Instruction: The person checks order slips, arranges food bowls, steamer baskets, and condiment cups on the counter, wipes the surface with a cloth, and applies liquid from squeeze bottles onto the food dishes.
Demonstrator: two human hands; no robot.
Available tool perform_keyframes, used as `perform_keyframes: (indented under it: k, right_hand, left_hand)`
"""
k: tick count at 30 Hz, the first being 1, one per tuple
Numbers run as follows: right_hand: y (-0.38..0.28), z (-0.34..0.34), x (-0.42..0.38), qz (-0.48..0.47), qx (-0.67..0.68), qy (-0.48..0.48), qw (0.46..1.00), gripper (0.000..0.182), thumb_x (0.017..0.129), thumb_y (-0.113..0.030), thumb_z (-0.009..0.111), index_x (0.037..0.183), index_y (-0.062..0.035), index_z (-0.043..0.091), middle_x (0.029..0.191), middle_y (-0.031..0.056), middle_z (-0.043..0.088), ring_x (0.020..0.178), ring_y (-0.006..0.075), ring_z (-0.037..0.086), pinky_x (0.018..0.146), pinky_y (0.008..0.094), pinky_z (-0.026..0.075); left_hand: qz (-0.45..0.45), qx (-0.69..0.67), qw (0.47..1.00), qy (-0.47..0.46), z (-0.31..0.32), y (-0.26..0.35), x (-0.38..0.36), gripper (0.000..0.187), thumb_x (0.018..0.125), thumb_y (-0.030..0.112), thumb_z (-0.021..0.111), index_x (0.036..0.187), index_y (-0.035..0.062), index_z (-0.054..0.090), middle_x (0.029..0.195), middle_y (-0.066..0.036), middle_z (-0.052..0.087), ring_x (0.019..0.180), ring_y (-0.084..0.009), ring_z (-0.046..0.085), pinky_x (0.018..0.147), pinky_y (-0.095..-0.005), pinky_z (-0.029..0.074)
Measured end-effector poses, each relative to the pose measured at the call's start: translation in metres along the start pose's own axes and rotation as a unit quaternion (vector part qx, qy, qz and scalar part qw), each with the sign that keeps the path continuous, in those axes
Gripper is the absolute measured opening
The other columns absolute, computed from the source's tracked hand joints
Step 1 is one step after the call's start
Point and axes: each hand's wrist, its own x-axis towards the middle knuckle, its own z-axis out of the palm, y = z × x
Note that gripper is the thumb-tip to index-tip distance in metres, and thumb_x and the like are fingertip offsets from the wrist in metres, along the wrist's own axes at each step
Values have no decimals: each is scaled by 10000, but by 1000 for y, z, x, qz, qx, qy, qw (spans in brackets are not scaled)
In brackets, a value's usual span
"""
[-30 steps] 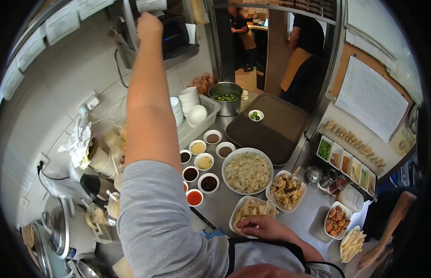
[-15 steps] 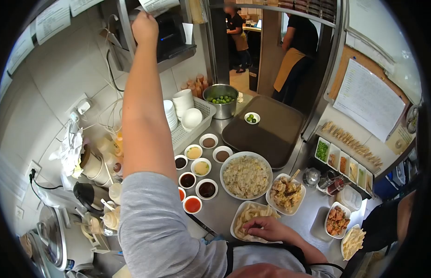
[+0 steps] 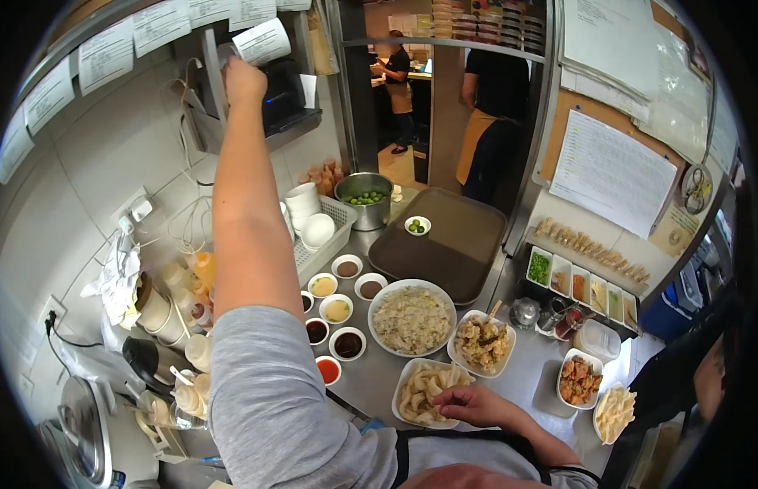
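Observation:
My left hand (image 3: 245,81) reaches up to a black printer (image 3: 291,102) on a metal wall shelf. Its fingers are closed at the lower edge of a white printed slip (image 3: 262,41). My right hand (image 3: 473,405) hovers low over a white bowl of pale fried strips (image 3: 424,391), fingertips pinched together at its right side; whatever they hold is hidden. Just behind stand a large bowl of fried rice (image 3: 412,318) and a bowl of fried pieces (image 3: 482,344) with a utensil in it.
Small sauce dishes (image 3: 347,344) stand left of the rice. Behind lie a brown tray (image 3: 444,244) with a dish of cut limes (image 3: 417,226) and a metal pot of limes (image 3: 364,200). Garnish containers (image 3: 581,285) line the right. Two people stand beyond the opening.
The view has shifted, so the counter sits further left and more of the hanging slips show. More of the slip now shows above my left hand. My right hand stays over the same bowl.

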Motion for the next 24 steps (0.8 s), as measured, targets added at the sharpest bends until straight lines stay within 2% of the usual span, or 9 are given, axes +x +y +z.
perform_keyframes:
  k: [4, 5, 6, 9, 12, 16, 20, 22, 24]
  right_hand:
    - [-5, -3, 5, 28, -8, -11, 1000, 242, 800, -164, 526, 1011, -44, 523, 885, 29, 571, 823, 80, 509, 734, 220, 409]
    - [-4, -4, 7, 34, 0, -13, 999, 244, 802, -164, 524, 1014, -43, 520, 888, 33, 571, 828, 83, 509, 738, 222, 409]
    - [-3, -4, 10, 41, 9, -16, 999, 246, 803, -164, 522, 1017, -42, 516, 891, 37, 571, 834, 87, 510, 742, 224, 409]
    - [6, -2, 20, 22, 39, -13, 999, 232, 786, -154, 545, 996, -55, 538, 860, 21, 580, 795, 72, 516, 729, 222, 412]
    - [2, -2, 21, 35, 41, -12, 998, 226, 790, -145, 540, 995, -53, 538, 863, 24, 580, 801, 79, 519, 736, 223, 411]
    - [-1, 2, 14, 24, 51, 2, 998, 215, 793, -123, 530, 994, -45, 536, 871, 27, 579, 800, 78, 517, 734, 220, 412]
    - [-1, 4, 2, -19, 54, 9, 998, 205, 798, -116, 526, 987, -35, 529, 872, 16, 568, 799, 69, 509, 723, 211, 410]
    - [5, 1, -3, -44, 62, 15, 997, 197, 798, -114, 528, 977, -32, 529, 866, 7, 561, 796, 62, 503, 717, 206, 406]
    - [1, -2, -4, -64, 76, 33, 994, 184, 793, -102, 533, 962, -30, 535, 854, -2, 556, 785, 56, 499, 710, 200, 404]
  left_hand:
    - [-42, 68, 995, -58, 5, 4, 15, 314, 692, 119, 495, 965, -34, 498, 1016, -225, 503, 1001, -334, 455, 858, -367, 362]
    - [-15, 125, 988, -85, -9, 18, 6, 303, 690, 164, 507, 917, -33, 546, 979, -213, 536, 962, -317, 494, 830, -365, 386]
    - [-2, 82, 994, -70, 25, -13, 32, 283, 693, 206, 510, 848, -21, 577, 918, -206, 562, 897, -312, 533, 780, -379, 417]
    - [-13, 20, 998, 54, 39, -24, 33, 240, 682, 178, 505, 836, 16, 591, 878, -197, 573, 863, -346, 537, 744, -393, 432]
    - [-10, 44, 998, 35, 36, -25, 32, 232, 680, 176, 507, 840, 31, 594, 879, -185, 577, 863, -349, 537, 748, -393, 432]
    - [115, -4, 985, 131, 27, -19, 6, 175, 681, 144, 500, 791, 45, 595, 781, -188, 579, 737, -353, 540, 670, -414, 434]
    - [142, -45, 970, 192, 10, -4, -31, 122, 678, 156, 518, 689, 47, 573, 681, -148, 568, 680, -330, 530, 627, -426, 404]
    - [63, -95, 987, 110, -8, 7, -55, 131, 706, 196, 527, 715, 75, 578, 736, -123, 591, 691, -299, 552, 640, -415, 386]
    - [39, -178, 979, 90, -22, 8, -73, 161, 720, 193, 544, 775, 43, 560, 711, -133, 586, 652, -269, 562, 640, -369, 409]
